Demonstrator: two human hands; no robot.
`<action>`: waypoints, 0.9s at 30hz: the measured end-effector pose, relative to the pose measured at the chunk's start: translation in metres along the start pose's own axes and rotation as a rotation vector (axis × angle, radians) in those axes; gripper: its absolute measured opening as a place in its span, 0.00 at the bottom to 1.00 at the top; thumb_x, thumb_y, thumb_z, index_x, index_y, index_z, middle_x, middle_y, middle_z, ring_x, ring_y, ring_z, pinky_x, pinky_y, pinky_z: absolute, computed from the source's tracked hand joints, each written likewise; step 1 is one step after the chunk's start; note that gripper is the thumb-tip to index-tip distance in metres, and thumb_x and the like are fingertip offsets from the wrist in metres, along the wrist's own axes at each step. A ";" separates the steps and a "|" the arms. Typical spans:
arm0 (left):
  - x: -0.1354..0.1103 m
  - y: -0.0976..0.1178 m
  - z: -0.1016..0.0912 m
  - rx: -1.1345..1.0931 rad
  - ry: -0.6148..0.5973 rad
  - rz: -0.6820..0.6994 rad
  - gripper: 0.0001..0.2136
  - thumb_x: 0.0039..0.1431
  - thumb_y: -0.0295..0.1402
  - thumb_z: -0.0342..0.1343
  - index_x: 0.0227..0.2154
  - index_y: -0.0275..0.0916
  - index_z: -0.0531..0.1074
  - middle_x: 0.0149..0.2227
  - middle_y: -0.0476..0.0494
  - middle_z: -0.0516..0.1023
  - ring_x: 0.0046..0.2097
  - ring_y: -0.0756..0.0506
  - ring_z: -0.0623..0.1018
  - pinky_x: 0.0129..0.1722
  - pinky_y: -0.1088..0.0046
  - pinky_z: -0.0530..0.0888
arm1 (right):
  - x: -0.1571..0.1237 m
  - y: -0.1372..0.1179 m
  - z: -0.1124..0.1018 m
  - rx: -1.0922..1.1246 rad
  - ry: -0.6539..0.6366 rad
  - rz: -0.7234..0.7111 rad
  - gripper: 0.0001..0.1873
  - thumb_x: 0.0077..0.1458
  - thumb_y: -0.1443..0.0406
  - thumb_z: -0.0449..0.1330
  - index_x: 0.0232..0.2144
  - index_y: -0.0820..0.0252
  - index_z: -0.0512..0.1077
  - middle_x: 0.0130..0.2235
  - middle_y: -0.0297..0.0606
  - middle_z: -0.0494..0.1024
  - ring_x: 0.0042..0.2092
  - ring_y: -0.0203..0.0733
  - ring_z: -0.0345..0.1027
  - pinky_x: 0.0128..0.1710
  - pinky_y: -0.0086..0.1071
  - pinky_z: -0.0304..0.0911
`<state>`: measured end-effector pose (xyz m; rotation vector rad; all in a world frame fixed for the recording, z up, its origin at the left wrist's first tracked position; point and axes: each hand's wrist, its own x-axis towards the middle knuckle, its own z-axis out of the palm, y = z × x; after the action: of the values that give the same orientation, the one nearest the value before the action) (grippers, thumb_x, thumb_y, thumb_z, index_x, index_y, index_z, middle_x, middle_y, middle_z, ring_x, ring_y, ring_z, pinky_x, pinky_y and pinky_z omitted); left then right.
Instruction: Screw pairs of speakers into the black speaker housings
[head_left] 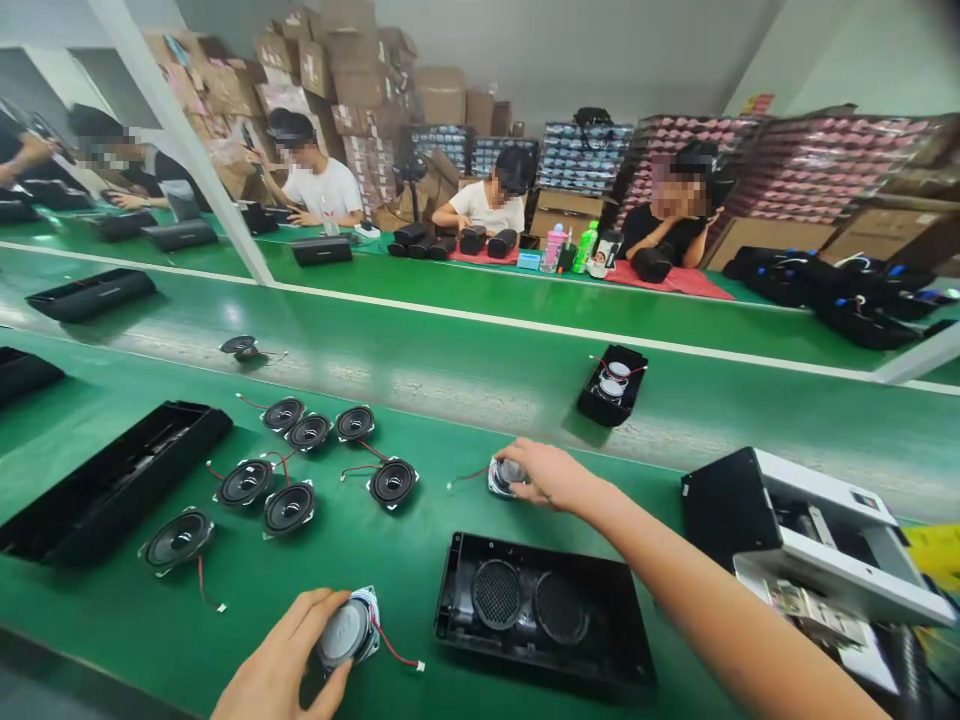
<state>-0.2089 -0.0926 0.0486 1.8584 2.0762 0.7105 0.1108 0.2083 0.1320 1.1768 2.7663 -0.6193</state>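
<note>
near speaker [346,632], far speaker [504,476], magnets up

I see a black speaker housing [615,640] with round mesh grilles, black speaker drivers [393,482] with red wires [391,650], and a green bench [375,560].

At lower centre of the frame an open speaker shell [544,610] lies on the workbench [405,560]. The near driver [346,632] sits just left of it, in the left hand [281,660], and the far driver [504,476] lies behind it, under the right hand [551,472]. Loose drivers [300,460] cluster at centre left, with a long housing [105,485] farther left. Behind the bench, the conveyor belt [465,370] carries a loaded housing [611,385] right of centre and a lone driver [240,347] at left. A machine [810,540] stands at lower right. Across the top of the frame, seated workers [480,205] face the belt, with stacked cartons [352,70] behind them.
</note>
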 end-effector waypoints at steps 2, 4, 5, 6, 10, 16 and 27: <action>0.010 0.010 -0.016 -0.081 -0.039 -0.033 0.13 0.67 0.40 0.59 0.52 0.49 0.78 0.52 0.48 0.85 0.43 0.45 0.88 0.39 0.74 0.87 | -0.012 0.003 -0.006 0.112 0.077 0.019 0.24 0.66 0.66 0.71 0.62 0.60 0.74 0.60 0.47 0.80 0.57 0.54 0.77 0.61 0.55 0.75; 0.019 0.023 -0.028 -0.149 -0.046 -0.074 0.15 0.68 0.42 0.59 0.55 0.48 0.76 0.52 0.48 0.85 0.45 0.44 0.89 0.44 0.73 0.88 | -0.036 0.005 -0.013 0.237 0.163 0.053 0.28 0.66 0.67 0.68 0.66 0.59 0.71 0.59 0.48 0.81 0.55 0.52 0.79 0.58 0.51 0.78; 0.023 0.031 -0.033 -0.172 -0.046 -0.077 0.16 0.70 0.43 0.58 0.57 0.48 0.75 0.52 0.48 0.85 0.46 0.44 0.89 0.45 0.73 0.88 | -0.052 0.005 -0.015 0.300 0.197 0.070 0.29 0.67 0.67 0.66 0.68 0.58 0.69 0.59 0.48 0.81 0.54 0.50 0.80 0.55 0.48 0.80; 0.028 0.040 -0.036 -0.187 -0.051 -0.058 0.18 0.71 0.44 0.58 0.60 0.48 0.74 0.52 0.47 0.85 0.46 0.44 0.89 0.45 0.74 0.88 | -0.069 0.004 -0.017 0.362 0.223 0.082 0.30 0.68 0.66 0.64 0.69 0.56 0.67 0.60 0.47 0.81 0.53 0.49 0.81 0.52 0.44 0.81; 0.053 0.086 -0.040 -0.219 -0.122 0.178 0.19 0.71 0.39 0.59 0.63 0.53 0.72 0.56 0.50 0.84 0.48 0.47 0.88 0.44 0.79 0.87 | -0.144 -0.005 -0.007 0.530 0.272 0.086 0.26 0.68 0.63 0.63 0.66 0.48 0.70 0.61 0.41 0.80 0.42 0.39 0.83 0.46 0.36 0.84; 0.087 0.151 -0.018 -0.130 -0.181 0.425 0.19 0.66 0.31 0.59 0.57 0.52 0.75 0.54 0.51 0.83 0.47 0.48 0.87 0.45 0.75 0.86 | -0.204 -0.026 0.034 0.421 0.408 0.056 0.25 0.67 0.68 0.63 0.63 0.43 0.69 0.60 0.38 0.80 0.33 0.36 0.76 0.39 0.34 0.83; 0.098 0.155 0.008 0.143 -0.239 0.624 0.21 0.67 0.25 0.52 0.60 0.46 0.72 0.58 0.43 0.83 0.51 0.40 0.87 0.43 0.63 0.87 | -0.210 -0.037 0.065 0.071 0.352 0.055 0.27 0.72 0.65 0.58 0.69 0.45 0.62 0.67 0.43 0.79 0.64 0.55 0.77 0.59 0.59 0.79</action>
<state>-0.0871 0.0140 0.1344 2.5602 1.4280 0.4341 0.2267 0.0183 0.1311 1.5037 3.0013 -0.5561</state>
